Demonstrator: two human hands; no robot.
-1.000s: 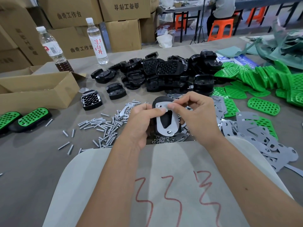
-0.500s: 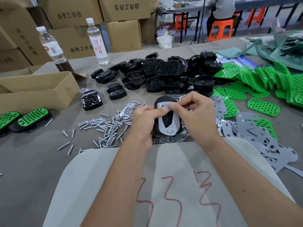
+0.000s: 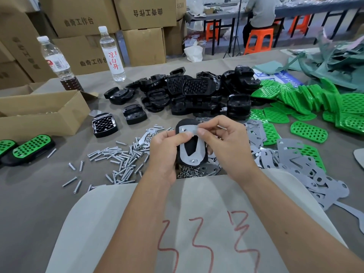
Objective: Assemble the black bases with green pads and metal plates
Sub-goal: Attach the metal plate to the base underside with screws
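I hold a black base (image 3: 192, 146) upright over the table edge, underside toward me, with a grey metal plate (image 3: 189, 157) laid on it. My left hand (image 3: 163, 152) grips the base from the left, thumb on the plate's top. My right hand (image 3: 226, 142) pinches the plate's upper right corner. A screw end shows at the plate's lower hole. Behind lie a pile of black bases (image 3: 189, 95), green pads (image 3: 307, 107) at right, and loose metal plates (image 3: 295, 162).
Loose screws (image 3: 118, 158) and small nuts (image 3: 193, 172) lie left of and under my hands. Two finished green-topped pieces (image 3: 31, 148) sit at far left beside an open cardboard box (image 3: 39, 113). Two bottles (image 3: 112, 54) and stacked cartons stand behind. A person sits at a far table.
Both hands have shifted slightly with the base; my right thumb and finger stay pinched on the plate's top edge. Nothing else on the table moved.
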